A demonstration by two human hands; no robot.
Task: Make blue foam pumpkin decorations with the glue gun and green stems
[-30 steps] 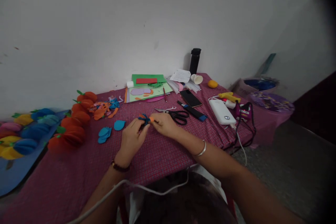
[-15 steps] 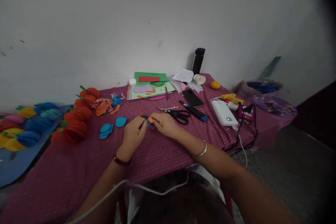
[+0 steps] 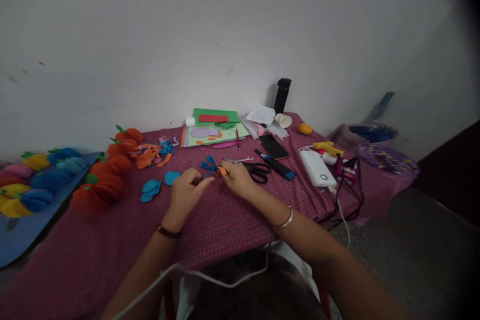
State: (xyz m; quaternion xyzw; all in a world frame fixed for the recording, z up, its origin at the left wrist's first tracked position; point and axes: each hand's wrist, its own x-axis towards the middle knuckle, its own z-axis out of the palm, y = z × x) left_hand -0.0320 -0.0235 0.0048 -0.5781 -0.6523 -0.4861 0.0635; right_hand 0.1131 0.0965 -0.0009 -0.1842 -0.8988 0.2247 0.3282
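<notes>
Grip: left hand [image 3: 185, 191] pinching small blue fringed paper piece [image 3: 208, 164]; right hand [image 3: 237, 180] pinching orange paper strip [image 3: 223, 171] joined to it
Place: just above magenta checked tablecloth [image 3: 225, 220], beside black-handled scissors [image 3: 258, 170]
Change: fringe now raised clear of fingertips, earlier tucked between hands
Nearby: flat blue paper cutouts [image 3: 152, 187], left of left hand

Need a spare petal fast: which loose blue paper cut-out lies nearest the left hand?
The single blue cut-out just beside the left hand; the stacked blue pieces lie farther left.
</notes>
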